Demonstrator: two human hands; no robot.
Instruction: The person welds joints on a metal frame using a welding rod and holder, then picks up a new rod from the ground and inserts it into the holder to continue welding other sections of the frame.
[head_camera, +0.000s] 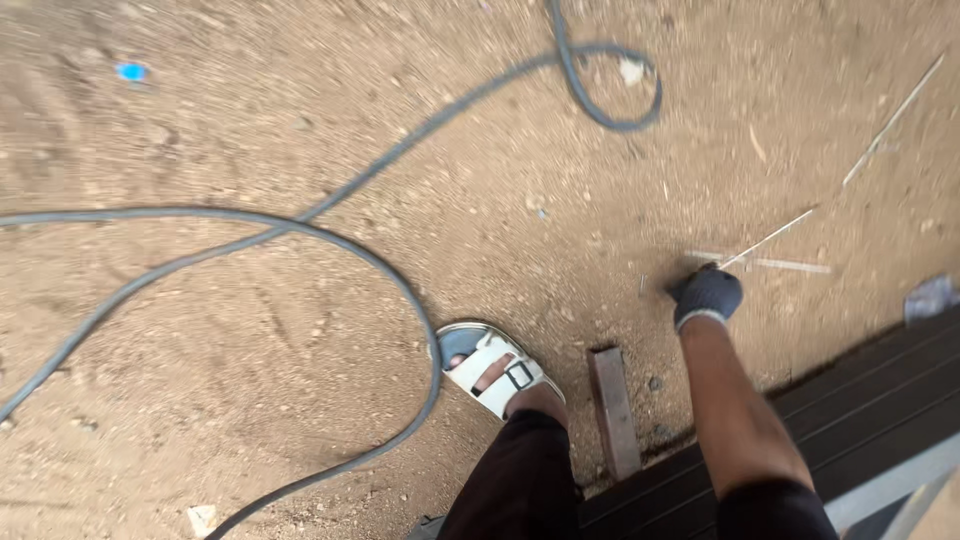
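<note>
1 gloved right hand (708, 294) on 1 thin rod (768, 239) | 1 hose (330, 215) | 1 sandal (497, 368)

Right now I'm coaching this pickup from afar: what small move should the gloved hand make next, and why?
Probably close the right hand on the near end of the thin rod and lift. The gloved fingers already touch that end on the dirt ground, though blur hides whether they grip it.
</note>
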